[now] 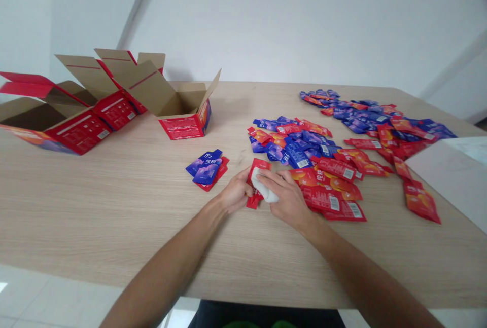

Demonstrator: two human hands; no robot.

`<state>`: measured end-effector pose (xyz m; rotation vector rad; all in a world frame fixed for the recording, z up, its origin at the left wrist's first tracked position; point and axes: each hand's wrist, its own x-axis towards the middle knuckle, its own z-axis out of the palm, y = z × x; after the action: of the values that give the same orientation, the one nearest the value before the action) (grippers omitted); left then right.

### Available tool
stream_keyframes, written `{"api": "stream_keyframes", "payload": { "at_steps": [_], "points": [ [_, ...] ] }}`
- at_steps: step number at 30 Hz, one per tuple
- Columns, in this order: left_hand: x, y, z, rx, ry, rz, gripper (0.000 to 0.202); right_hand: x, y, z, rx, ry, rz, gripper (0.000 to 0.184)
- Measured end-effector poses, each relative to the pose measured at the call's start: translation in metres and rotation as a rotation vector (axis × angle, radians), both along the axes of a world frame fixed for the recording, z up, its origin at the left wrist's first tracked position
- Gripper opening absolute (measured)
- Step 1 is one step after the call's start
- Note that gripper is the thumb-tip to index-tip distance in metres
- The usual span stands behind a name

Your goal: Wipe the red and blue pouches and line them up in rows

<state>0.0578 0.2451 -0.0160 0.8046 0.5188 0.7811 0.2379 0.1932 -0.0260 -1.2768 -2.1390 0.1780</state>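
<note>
My left hand [238, 192] is closed on the edge of a red pouch [260, 164] above the middle of the table. Pressed against the pouch's face is a folded white cloth or tissue [265, 188], gripped by my right hand [289, 198]. My fingers hide part of the pouch's print. To the left of my hands lies a small stack of blue pouches [207, 168], with red ones [213, 182] beneath. Close by my right hand is a pile of red pouches [335, 193] with barcodes, and behind it blue pouches [299, 154] mix with red.
Open red cartons [79, 133] stand at the table's left, flaps up. A separate open carton [182, 128] is nearer the middle. More pouches [365, 115] spread across the back right. A white panel or box [456, 176] covers the right edge. Behind the wooden table [114, 216] rises a white wall.
</note>
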Motion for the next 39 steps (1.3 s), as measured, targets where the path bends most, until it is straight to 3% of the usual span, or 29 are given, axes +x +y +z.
{"api": "stream_keyframes", "payload": {
  "at_steps": [5, 9, 12, 17, 22, 25, 31, 36, 39],
  "points": [
    [0.000, -0.003, -0.001, -0.004, -0.050, -0.173, 0.093, 0.006, 0.004, 0.003, 0.067, 0.051, -0.126, 0.080],
    [-0.002, -0.001, 0.004, 0.017, -0.077, -0.126, 0.089, 0.003, 0.002, 0.001, 0.031, 0.030, -0.035, 0.086],
    [-0.007, 0.004, 0.009, -0.023, -0.114, -0.068, 0.079, -0.005, -0.003, 0.000, -0.023, -0.010, 0.098, 0.090],
    [-0.005, 0.009, 0.004, -0.175, -0.121, 0.002, 0.036, -0.009, -0.009, 0.002, -0.104, -0.041, 0.219, 0.091],
    [0.004, 0.005, -0.005, -0.238, -0.110, 0.054, 0.028, 0.002, -0.003, 0.000, 0.004, 0.035, 0.035, 0.088],
    [0.003, 0.004, -0.001, -0.270, -0.124, 0.015, 0.030, 0.005, 0.001, -0.003, 0.032, 0.075, -0.040, 0.090],
    [-0.006, 0.013, 0.011, -0.197, -0.205, 0.164, 0.046, -0.005, -0.004, -0.004, -0.080, -0.012, 0.143, 0.089],
    [-0.008, 0.018, 0.010, -0.196, -0.202, 0.267, 0.061, -0.009, -0.006, 0.002, 0.040, -0.016, 0.075, 0.094],
    [-0.006, 0.018, 0.008, -0.201, -0.190, 0.299, 0.056, -0.009, -0.005, 0.004, 0.090, -0.057, 0.051, 0.100]
  ]
}}
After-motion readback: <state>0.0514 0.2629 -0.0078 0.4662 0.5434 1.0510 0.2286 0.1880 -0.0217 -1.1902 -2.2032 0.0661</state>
